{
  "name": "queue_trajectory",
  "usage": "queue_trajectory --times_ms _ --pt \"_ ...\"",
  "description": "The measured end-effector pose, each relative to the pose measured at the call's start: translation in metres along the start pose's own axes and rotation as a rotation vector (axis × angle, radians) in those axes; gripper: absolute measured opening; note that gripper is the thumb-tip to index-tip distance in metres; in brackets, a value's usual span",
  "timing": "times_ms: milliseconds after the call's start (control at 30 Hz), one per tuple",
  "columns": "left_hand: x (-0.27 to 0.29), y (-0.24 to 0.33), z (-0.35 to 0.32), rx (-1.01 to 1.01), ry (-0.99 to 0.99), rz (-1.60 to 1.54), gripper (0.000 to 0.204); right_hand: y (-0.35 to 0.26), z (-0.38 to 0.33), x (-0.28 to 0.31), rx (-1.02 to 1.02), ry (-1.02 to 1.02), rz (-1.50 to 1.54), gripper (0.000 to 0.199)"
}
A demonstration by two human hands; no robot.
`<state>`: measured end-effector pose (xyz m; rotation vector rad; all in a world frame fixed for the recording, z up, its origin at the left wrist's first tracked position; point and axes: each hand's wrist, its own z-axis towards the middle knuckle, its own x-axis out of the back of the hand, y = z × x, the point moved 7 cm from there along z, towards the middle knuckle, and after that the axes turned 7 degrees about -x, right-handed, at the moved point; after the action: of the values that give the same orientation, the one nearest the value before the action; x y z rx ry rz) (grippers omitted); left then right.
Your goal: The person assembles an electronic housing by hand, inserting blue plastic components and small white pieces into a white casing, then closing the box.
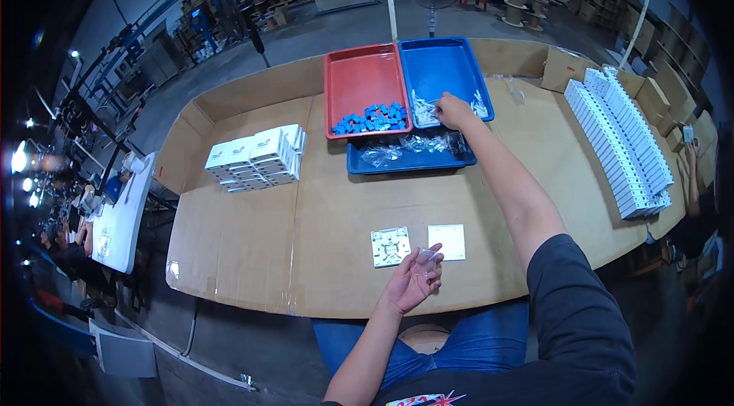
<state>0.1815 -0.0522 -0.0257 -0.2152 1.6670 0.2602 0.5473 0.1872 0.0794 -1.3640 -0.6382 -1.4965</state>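
My left hand is turned palm up near the table's front edge, its fingers curled round a small transparent plastic bag. Just beyond it lie an open white plastic box base with moulded inner clips and a flat white cover. My right hand reaches into the blue tray, fingers closed down among small white parts. What those fingertips grip, if anything, is too small to make out. Left of that tray, a red tray holds a heap of small blue pieces.
A lower blue tray with transparent bags sits under the two trays. Stacked white boxes stand at left; long rows of white box parts stand at right. A raised cardboard wall borders the table's far side.
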Motion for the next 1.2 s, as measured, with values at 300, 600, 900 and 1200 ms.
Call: queue_trajectory --times_ms 300,600,900,1200 --pt "0.017 0.001 0.0 -0.004 0.033 0.028 0.059 0.009 -0.05 0.042 -0.149 0.134 0.882 0.015" --pt "0.005 -0.002 0.002 -0.029 -0.059 0.121 0.057 -0.076 -0.298 0.054 -0.238 -0.24 1.409 0.019" --pt "0.004 -0.007 -0.007 -0.077 0.02 0.285 0.05 -0.097 -0.358 0.045 -0.242 -0.395 1.309 0.011" --pt "0.003 -0.007 -0.009 -0.105 -0.04 0.36 0.044 -0.103 -0.366 0.046 -0.216 -0.366 1.096 0.01"
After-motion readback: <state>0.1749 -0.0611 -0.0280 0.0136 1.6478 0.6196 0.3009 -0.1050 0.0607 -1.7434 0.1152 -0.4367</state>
